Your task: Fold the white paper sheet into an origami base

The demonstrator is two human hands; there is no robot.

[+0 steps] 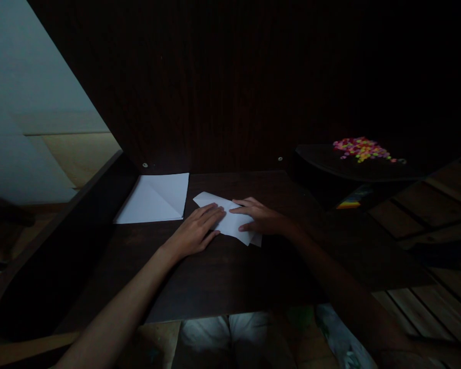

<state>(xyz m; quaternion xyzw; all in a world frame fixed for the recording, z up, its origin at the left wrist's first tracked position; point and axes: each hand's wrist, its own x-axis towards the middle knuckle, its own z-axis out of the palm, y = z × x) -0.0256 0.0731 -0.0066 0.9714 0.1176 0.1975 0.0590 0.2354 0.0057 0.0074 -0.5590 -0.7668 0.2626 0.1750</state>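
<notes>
A folded sheet of white paper [230,220] lies on the dark wooden desk [215,277], with pointed corners sticking out at its left end and lower right. My left hand [197,228] rests flat on the paper's left part, fingers stretched across it. On the right part lies my right hand [259,218], its thumb and fingers spread apart and touching the surface. Part of the paper is hidden under both hands. To the left sits a stack of white sheets [153,200]; a diagonal crease shows on the top one.
A dark back panel [215,87] rises behind the desk, and a low side panel [61,256] bounds it on the left. On a raised shelf [318,156] at right is a pile of small colourful pieces [363,148]. A rainbow-striped item [349,202] is below it.
</notes>
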